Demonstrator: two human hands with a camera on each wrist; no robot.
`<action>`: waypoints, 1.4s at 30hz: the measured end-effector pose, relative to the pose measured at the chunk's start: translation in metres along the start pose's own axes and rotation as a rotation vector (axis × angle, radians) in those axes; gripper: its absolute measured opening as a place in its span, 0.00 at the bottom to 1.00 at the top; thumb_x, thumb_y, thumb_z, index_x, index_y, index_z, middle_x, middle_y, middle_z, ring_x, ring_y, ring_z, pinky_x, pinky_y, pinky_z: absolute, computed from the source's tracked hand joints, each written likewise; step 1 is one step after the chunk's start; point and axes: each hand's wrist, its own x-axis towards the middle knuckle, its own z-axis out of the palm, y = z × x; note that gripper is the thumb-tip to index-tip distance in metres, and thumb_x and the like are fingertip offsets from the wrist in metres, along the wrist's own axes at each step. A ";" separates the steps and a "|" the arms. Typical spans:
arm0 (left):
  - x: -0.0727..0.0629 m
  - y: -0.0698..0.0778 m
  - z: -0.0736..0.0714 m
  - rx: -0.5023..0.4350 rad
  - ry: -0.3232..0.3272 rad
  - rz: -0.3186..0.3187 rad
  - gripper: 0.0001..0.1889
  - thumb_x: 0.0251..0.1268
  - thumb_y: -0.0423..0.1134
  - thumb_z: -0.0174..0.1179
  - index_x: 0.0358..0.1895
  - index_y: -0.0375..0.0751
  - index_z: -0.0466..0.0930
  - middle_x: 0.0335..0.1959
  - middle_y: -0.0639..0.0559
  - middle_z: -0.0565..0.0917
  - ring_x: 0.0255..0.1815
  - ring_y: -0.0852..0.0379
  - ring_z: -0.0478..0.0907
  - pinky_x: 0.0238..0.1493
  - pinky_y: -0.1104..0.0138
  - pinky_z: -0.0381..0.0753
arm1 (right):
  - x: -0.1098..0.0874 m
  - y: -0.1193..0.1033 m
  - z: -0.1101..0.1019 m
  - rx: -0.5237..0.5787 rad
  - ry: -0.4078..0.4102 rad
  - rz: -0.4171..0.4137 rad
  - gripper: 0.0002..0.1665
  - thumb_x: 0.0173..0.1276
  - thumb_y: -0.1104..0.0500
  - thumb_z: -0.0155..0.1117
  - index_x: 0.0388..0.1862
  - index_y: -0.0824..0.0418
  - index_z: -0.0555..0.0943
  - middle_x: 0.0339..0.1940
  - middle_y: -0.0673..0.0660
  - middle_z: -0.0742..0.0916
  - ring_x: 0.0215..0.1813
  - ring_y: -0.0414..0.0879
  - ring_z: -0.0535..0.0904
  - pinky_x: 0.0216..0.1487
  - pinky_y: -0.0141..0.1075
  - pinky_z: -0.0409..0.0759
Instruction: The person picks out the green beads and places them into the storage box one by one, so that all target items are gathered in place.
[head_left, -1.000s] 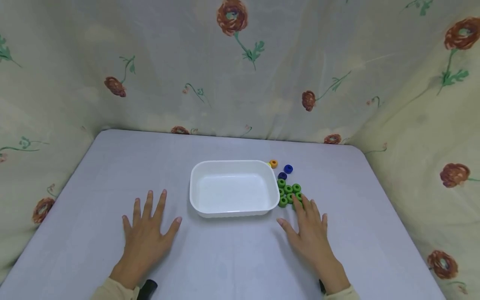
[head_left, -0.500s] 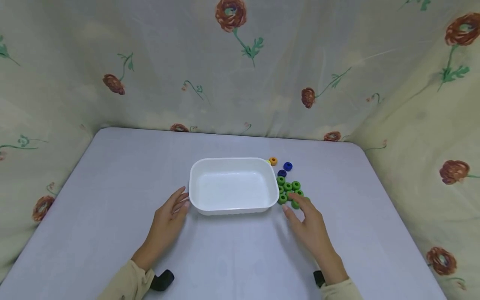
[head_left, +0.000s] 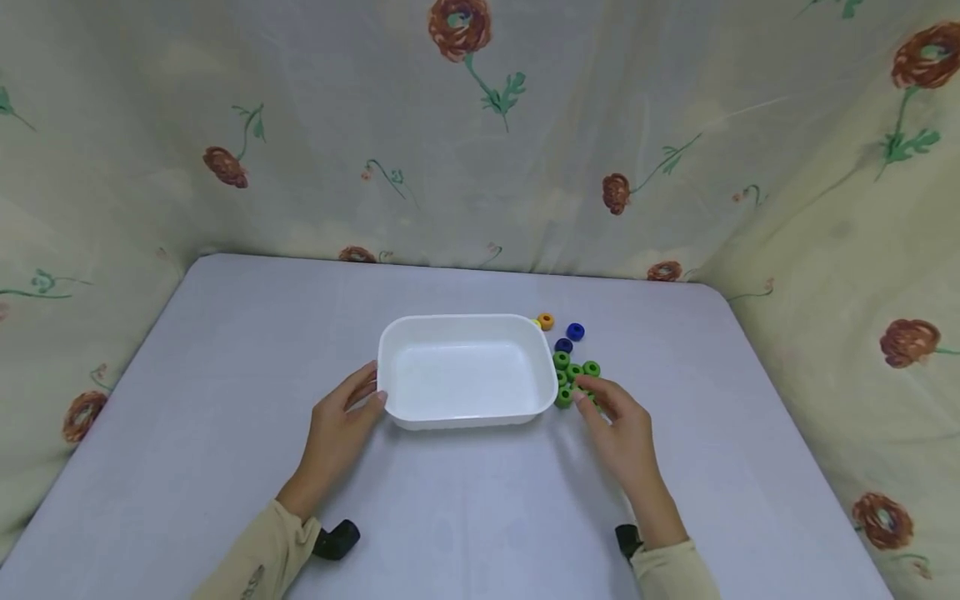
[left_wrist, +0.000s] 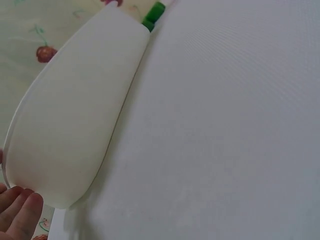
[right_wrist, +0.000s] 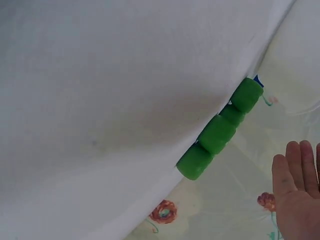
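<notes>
A white rectangular tray (head_left: 465, 421) stands mid-table with nothing in it. My left hand (head_left: 337, 433) holds its left end, thumb at the rim and fingers against the outer wall; in the left wrist view the fingertips (left_wrist: 31, 200) touch the tray wall (left_wrist: 75, 110). Against the tray's right end lies a cluster of several green beads (head_left: 562, 398), thick and ring-shaped. Over these beads hovers my right hand (head_left: 626, 433), thumb and forefinger apart. The right wrist view has its fingers (right_wrist: 294, 167) extended, apart from the green beads (right_wrist: 217, 134). Fingertips partly hide some beads.
Behind the green cluster lie a dark blue bead (head_left: 564, 345), a blue bead (head_left: 575, 332) and an orange bead (head_left: 546, 321). A yellow bead (head_left: 537, 323) is partly hidden by the tray rim. Flowered cloth (head_left: 315, 158) hangs beyond the white table (head_left: 465, 508).
My left hand has moved from lying spread on the table to the tray's left end and taken hold there. The right hand's thumb and forefinger have drawn closer together over the green beads.
</notes>
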 end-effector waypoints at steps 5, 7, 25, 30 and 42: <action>0.002 0.001 0.003 -0.018 0.012 -0.015 0.27 0.72 0.37 0.60 0.73 0.43 0.69 0.71 0.46 0.76 0.71 0.51 0.75 0.65 0.61 0.84 | 0.003 0.005 -0.004 0.114 -0.009 0.086 0.19 0.73 0.58 0.64 0.60 0.63 0.81 0.61 0.61 0.85 0.64 0.50 0.82 0.60 0.20 0.83; 0.003 0.001 0.003 -0.026 0.016 -0.021 0.27 0.72 0.37 0.60 0.72 0.43 0.70 0.70 0.47 0.77 0.71 0.52 0.75 0.64 0.63 0.84 | 0.004 0.007 -0.005 0.150 -0.007 0.109 0.19 0.73 0.58 0.64 0.60 0.63 0.81 0.61 0.60 0.85 0.62 0.44 0.82 0.56 0.16 0.83; 0.005 0.002 0.002 -0.069 0.013 -0.060 0.26 0.71 0.36 0.61 0.71 0.43 0.72 0.71 0.47 0.77 0.72 0.51 0.74 0.65 0.63 0.83 | 0.012 0.039 -0.021 0.098 0.119 0.232 0.19 0.67 0.62 0.69 0.57 0.64 0.83 0.59 0.59 0.86 0.59 0.32 0.77 0.71 0.28 0.79; 0.006 0.003 0.001 -0.071 0.007 -0.066 0.26 0.71 0.35 0.61 0.71 0.42 0.72 0.71 0.46 0.76 0.72 0.50 0.74 0.66 0.62 0.83 | 0.013 0.048 -0.025 0.090 0.107 0.251 0.20 0.67 0.67 0.66 0.58 0.66 0.82 0.61 0.61 0.85 0.64 0.44 0.77 0.73 0.32 0.78; 0.005 0.005 0.002 -0.065 0.000 -0.101 0.27 0.71 0.35 0.61 0.72 0.42 0.71 0.71 0.45 0.76 0.72 0.50 0.74 0.66 0.61 0.83 | 0.011 0.063 -0.028 0.046 0.025 0.318 0.24 0.67 0.66 0.65 0.63 0.65 0.78 0.66 0.64 0.82 0.71 0.58 0.76 0.75 0.46 0.76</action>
